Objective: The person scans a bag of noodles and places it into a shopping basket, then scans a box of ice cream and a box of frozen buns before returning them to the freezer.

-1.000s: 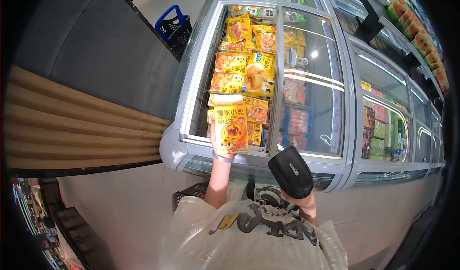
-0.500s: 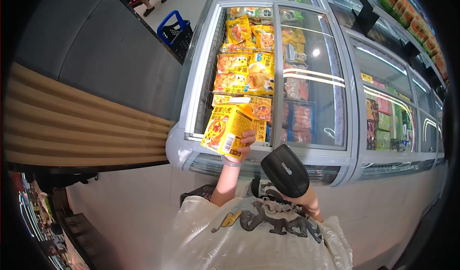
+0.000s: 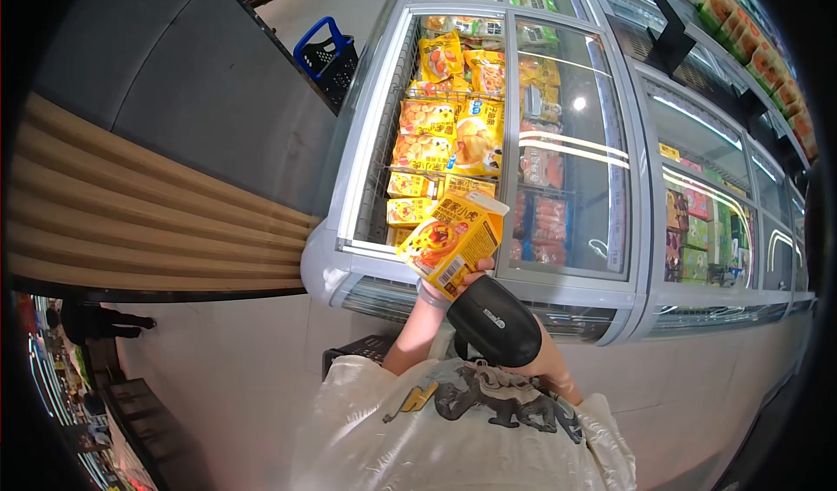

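The left hand (image 3: 476, 273) closes its fingers around a tilted yellow packet (image 3: 449, 234) above the freezer (image 3: 324, 269) front edge. The right hand (image 3: 549, 364) clasps a black scanner (image 3: 493, 321), just below the packet.

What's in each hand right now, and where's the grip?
Left hand holds the yellow carton by its lower end; right hand holds the black scanner by its handle.

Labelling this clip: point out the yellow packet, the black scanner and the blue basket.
yellow packet (image 3: 449, 238), head view, printed front.
black scanner (image 3: 493, 321), head view, upper casing.
blue basket (image 3: 338, 65), head view, mesh wall.
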The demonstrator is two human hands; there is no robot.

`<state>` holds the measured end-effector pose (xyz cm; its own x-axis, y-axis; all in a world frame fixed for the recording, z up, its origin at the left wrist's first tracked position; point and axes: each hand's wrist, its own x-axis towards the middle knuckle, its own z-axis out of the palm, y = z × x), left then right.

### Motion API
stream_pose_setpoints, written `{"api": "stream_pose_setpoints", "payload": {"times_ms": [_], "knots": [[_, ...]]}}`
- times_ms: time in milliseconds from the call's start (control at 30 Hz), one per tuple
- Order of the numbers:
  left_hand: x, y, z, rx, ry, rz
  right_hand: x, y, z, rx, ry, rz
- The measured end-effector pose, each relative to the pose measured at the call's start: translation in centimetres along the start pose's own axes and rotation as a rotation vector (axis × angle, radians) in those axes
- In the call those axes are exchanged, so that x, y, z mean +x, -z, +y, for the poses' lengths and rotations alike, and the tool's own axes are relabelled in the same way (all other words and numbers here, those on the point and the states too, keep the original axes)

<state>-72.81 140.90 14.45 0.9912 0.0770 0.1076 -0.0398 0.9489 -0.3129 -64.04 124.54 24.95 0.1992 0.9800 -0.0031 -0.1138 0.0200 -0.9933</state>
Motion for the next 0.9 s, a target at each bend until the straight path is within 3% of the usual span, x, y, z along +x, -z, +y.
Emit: {"api": "stream_pose_setpoints", "payload": {"times_ms": [167,267,333,433,500,567,633,667,733,800,833,900], "knots": [[0.2,0.3,0.3,0.038,-0.010,0.004,0.1,0.2,0.4,-0.090,0.031,0.013],[-0.5,-0.7,2.9,0.432,-0.116,0.033,0.1,0.6,0.8,-0.156,0.016,0.035],[-1.2,-1.7,5.3,0.633,-0.678,0.504,-0.7,1.2,1.8,-0.125,-0.033,0.081],[-2.2,-2.4,11.1,1.080,-0.724,0.708,-2.5,2.9,4.9,-0.044,-0.145,0.139],[-1.5,-4.2,14.3,1.374,-0.729,0.694,-2.8,4.1,6.6,0.009,-0.224,0.153],[-0.4,-5.4,16.4,1.603,-0.604,0.879,-2.6,5.0,7.9,0.086,-0.274,0.180],[0.9,-3.5,20.0,2.080,-0.577,0.827,-1.7,6.1,8.5,0.097,-0.282,0.181],[1.5,-2.8,20.9,2.514,-0.530,0.965,-1.0,6.5,8.4,0.083,-0.268,0.168],[3.9,-2.4,20.3,2.771,-0.285,1.073,0.7,6.8,6.9,0.037,-0.285,0.184],[5.4,-0.3,21.3,3.099,0.086,1.042,2.0,6.8,5.4,0.166,-0.350,0.250],[5.1,2.7,23.1,3.309,-0.008,0.888,2.1,7.0,5.8,0.161,-0.346,0.260],[5.5,5.7,25.7,3.459,0.341,0.823,2.3,7.5,6.9,0.149,-0.337,0.286]]}}
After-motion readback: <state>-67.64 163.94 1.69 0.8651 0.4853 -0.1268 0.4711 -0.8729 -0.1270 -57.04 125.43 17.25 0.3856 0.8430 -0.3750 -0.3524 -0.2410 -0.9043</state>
